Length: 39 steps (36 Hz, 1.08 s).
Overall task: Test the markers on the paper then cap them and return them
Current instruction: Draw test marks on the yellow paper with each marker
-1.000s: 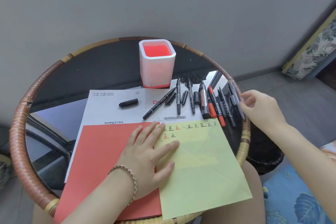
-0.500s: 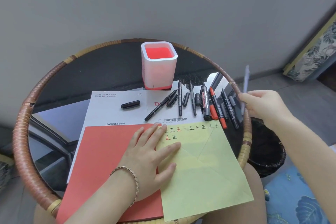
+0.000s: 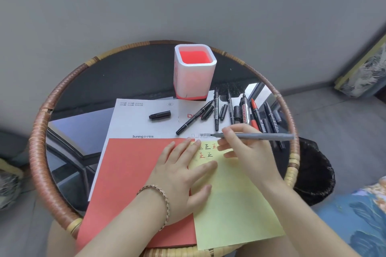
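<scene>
In the head view, a yellow paper is seen lying at the near right of a round table with a wicker rim, its near edge reaching past that rim. Small red and black characters are written along the far left corner of the yellow paper.

The left hand is laid flat, its fingers straight and spread. The palm is rested on a red paper that lies just left of the yellow paper and touches it, while the fingertips are pressed onto the yellow paper's left part. A bracelet is worn on that wrist.

The right hand is held over the far edge of the yellow paper. A grey marker is pinched between its thumb and curled fingers. The marker is held almost level, its dark tip pointing left, just beyond the yellow paper's far edge. Whether the tip touches anything cannot be told.

Beyond the yellow paper a white printed sheet is spread, and on it a loose black cap is seen. A row of black and red markers, a whiteboard marker among them, is laid just beyond the yellow paper's far right corner. Farther beyond, a white and red pen holder is stood upright. To the right of the yellow paper, off the table, a black bin is seen.
</scene>
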### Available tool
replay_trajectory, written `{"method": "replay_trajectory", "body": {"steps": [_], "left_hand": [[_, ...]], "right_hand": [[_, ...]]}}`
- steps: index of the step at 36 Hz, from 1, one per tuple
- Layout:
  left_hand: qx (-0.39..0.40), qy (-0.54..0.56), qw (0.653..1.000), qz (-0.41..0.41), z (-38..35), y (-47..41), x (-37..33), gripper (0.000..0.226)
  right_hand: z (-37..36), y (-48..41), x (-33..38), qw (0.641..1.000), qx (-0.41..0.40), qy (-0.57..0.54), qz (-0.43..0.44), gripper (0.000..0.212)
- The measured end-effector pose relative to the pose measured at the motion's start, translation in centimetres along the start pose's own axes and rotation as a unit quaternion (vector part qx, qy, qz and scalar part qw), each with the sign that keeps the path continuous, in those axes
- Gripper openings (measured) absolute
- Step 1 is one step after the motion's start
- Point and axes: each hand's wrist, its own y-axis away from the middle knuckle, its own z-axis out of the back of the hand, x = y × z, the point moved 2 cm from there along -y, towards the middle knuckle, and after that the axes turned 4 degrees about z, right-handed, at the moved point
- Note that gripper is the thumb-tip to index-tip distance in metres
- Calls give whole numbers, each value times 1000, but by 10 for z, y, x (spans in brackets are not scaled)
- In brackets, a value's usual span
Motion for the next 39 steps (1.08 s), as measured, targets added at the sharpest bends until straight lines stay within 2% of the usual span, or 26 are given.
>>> {"method": "replay_trajectory", "body": {"steps": [9, 13, 39], "left_hand": [[-2, 4, 1000, 0, 0, 0, 0, 39], [0, 5, 1000, 3, 0, 0, 1, 40], [4, 1, 1000, 4, 0, 0, 0, 40]], "right_hand": [[-2, -2, -19, 989, -135, 56, 8, 37], [-1, -2, -27, 982, -168, 83, 32, 39], [-8, -3, -28, 980, -134, 129, 68, 30]]}}
